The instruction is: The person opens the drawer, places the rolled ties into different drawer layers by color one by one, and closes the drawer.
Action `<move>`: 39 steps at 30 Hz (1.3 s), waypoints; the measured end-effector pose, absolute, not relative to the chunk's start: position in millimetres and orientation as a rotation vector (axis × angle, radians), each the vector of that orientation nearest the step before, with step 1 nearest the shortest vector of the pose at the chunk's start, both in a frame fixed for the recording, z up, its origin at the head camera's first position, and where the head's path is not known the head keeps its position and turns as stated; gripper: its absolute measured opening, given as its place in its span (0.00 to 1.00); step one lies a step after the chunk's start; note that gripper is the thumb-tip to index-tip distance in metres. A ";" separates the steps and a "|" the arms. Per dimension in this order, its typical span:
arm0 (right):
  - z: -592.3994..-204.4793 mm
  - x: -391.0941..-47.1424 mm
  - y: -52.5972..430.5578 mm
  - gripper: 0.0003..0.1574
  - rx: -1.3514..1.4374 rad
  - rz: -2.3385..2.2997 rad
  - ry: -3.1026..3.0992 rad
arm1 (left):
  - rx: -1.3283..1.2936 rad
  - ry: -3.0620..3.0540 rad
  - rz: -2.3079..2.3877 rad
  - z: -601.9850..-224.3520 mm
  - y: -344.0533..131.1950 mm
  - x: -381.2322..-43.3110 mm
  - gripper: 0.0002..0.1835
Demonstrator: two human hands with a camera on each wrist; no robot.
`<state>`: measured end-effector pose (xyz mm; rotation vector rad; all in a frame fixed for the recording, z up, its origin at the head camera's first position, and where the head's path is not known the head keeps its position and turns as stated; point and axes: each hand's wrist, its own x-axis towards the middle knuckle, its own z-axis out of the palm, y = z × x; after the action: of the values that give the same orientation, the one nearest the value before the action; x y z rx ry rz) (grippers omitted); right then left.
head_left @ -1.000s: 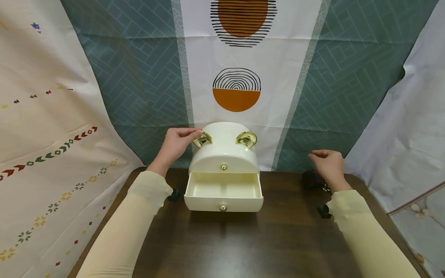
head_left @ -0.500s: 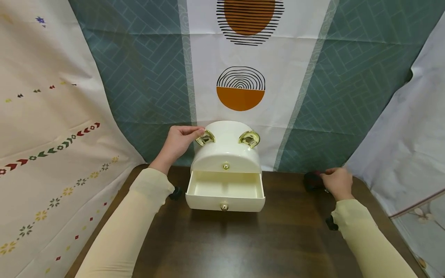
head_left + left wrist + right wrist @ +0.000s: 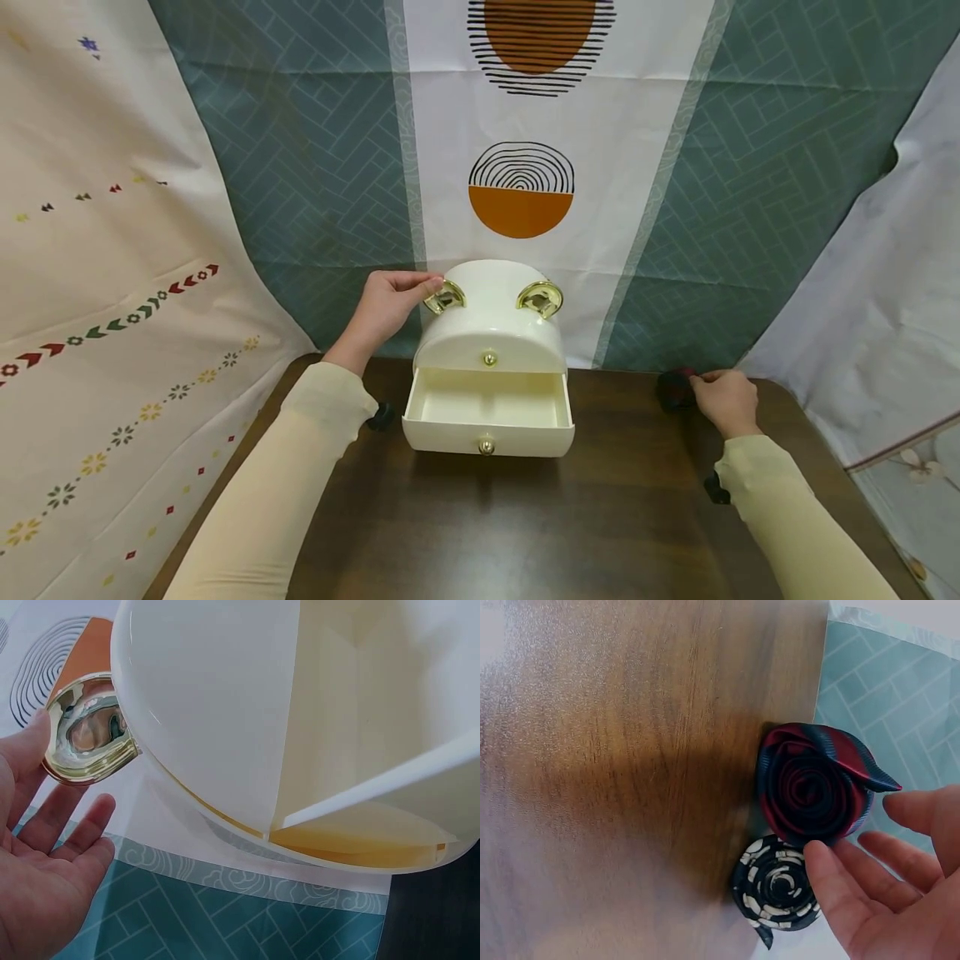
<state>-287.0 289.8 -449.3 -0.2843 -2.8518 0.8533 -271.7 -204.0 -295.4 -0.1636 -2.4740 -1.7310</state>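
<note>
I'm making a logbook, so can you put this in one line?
left fingers: pinch gold ear | right fingers: at red-navy roll | lower drawer: open

Table [image 3: 487, 533]: brown wood, grain visible, far corners rounded, glare patch on the near side. White box [image 3: 495, 308] stands upright on it by the far edge, a bit left of center, lower drawer [image 3: 487, 437] pulled out. Two rolled ties sit at the far edge, right end: red-and-navy tie [image 3: 808, 787] and black-and-white tie [image 3: 769, 889], side by side, each with a loose pointed end.
</note>
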 end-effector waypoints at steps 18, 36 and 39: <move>-461.6 -292.2 283.8 0.27 -0.127 0.869 -2.854 | -0.185 -2.478 -1.721 -298.0 -206.2 -269.1 0.19; -462.5 -296.1 281.4 0.43 -0.141 0.873 -2.929 | -0.172 -2.472 -1.707 -295.4 -204.7 -271.0 0.17; -462.5 -295.7 281.3 0.47 -0.133 0.870 -3.004 | -0.166 -2.483 -1.707 -295.8 -204.4 -270.0 0.17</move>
<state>-295.7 281.3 -462.5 -0.1330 -3.0036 0.8697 -270.0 -204.4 -295.8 -0.1658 -2.4829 -1.7072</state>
